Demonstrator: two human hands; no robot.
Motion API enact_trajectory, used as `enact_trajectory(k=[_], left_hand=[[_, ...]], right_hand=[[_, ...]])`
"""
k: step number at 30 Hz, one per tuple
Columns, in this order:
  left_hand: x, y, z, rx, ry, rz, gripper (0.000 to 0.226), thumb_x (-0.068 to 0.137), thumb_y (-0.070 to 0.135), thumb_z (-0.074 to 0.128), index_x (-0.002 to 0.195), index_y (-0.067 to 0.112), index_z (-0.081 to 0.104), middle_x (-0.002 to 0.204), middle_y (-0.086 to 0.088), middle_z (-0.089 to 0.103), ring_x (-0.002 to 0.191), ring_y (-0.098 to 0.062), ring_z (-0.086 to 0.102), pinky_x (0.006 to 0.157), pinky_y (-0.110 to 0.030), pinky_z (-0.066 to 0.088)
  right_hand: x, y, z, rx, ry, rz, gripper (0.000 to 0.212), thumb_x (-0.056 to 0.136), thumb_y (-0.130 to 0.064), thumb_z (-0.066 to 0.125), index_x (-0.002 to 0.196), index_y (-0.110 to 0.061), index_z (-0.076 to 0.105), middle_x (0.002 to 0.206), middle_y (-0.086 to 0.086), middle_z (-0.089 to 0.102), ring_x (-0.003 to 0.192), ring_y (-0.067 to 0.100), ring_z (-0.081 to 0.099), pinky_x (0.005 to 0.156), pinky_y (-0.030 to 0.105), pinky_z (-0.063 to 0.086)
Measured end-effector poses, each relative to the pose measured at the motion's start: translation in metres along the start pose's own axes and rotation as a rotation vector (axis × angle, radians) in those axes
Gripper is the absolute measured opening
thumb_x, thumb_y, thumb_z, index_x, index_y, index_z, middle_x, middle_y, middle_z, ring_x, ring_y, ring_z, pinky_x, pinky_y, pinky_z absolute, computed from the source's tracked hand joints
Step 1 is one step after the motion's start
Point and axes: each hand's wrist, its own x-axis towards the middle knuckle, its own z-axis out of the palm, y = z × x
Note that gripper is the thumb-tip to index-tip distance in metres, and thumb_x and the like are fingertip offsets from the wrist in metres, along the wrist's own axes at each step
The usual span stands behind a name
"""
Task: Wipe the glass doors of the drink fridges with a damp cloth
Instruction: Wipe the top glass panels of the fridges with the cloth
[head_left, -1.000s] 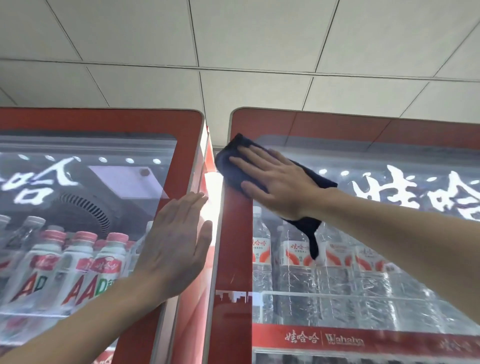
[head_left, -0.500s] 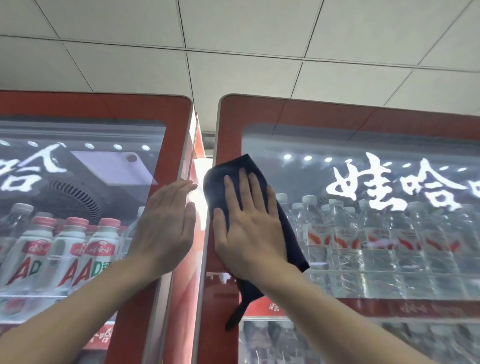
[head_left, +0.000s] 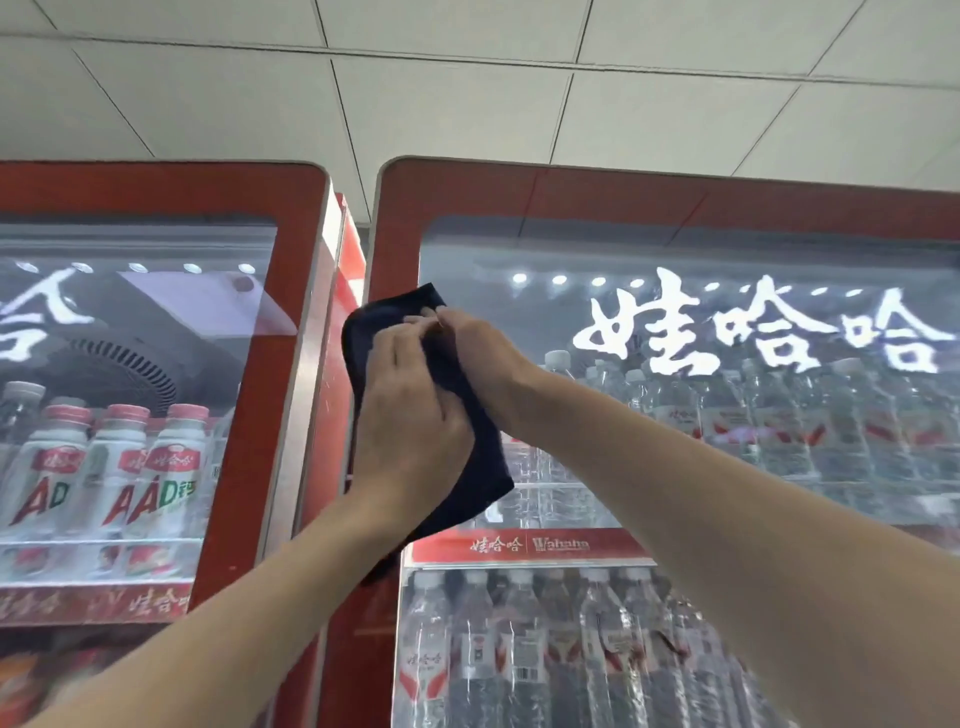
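Left hand (head_left: 410, 415), right hand (head_left: 480, 351) grip one cloth (head_left: 366, 332).

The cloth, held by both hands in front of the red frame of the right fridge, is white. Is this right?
No: the cloth is dark, not white, as the head view shows. The rest stands: the left hand and the right hand both hold it in front of the red frame of the right fridge.

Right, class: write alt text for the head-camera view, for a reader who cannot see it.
Two bare hands hold a dark cloth at the red left edge of the right fridge door: the left hand grips it, the right hand pinches its top. Water bottles fill this fridge.
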Motion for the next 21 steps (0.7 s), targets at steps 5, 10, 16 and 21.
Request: enact_trajectory(k=[5,10,16,21], left_hand=[[0.005,-0.001,0.043,0.402,-0.001,-0.149,0.057,0.098,0.021,0.046,0.149,0.0,0.035,0.152,-0.018,0.039,0.141,-0.033,0.034,0.12,-0.044,0.025],[0.005,-0.013,0.065,0.632,-0.074,-0.124,0.074,0.097,0.043,0.016,0.159,0.002,0.016,0.168,-0.02,0.012,0.157,-0.032,0.006,0.127,-0.048,0.0],[0.069,-0.033,0.048,0.711,-0.358,0.219,0.076,0.091,0.05,-0.005,0.161,0.021,0.0,0.17,0.004,-0.005,0.155,-0.007,-0.01,0.124,-0.035,-0.014],[0.017,-0.008,0.062,0.659,-0.456,0.372,0.062,0.101,0.05,0.006,0.161,0.035,0.012,0.17,0.008,0.001,0.156,-0.009,-0.011,0.127,-0.047,-0.006]], right_hand=[[-0.022,0.006,-0.04,-0.111,0.423,-0.321,0.035,0.088,-0.038,0.038,0.085,-0.025,0.07,0.085,-0.006,0.076,0.089,0.015,0.07,0.085,0.036,0.053],[-0.052,0.073,-0.137,-1.054,0.688,-0.758,0.038,0.084,-0.018,0.048,0.122,-0.016,0.057,0.124,0.005,0.056,0.113,0.018,0.05,0.09,0.032,0.047],[-0.062,0.112,-0.195,-1.262,0.524,-0.814,0.048,0.093,-0.024,0.039,0.138,-0.013,0.053,0.148,0.009,0.047,0.134,0.021,0.043,0.116,0.038,0.035],[-0.063,0.113,-0.194,-1.198,0.486,-0.815,0.045,0.097,-0.025,0.036,0.139,-0.017,0.05,0.152,0.005,0.044,0.139,0.02,0.041,0.116,0.045,0.039]])
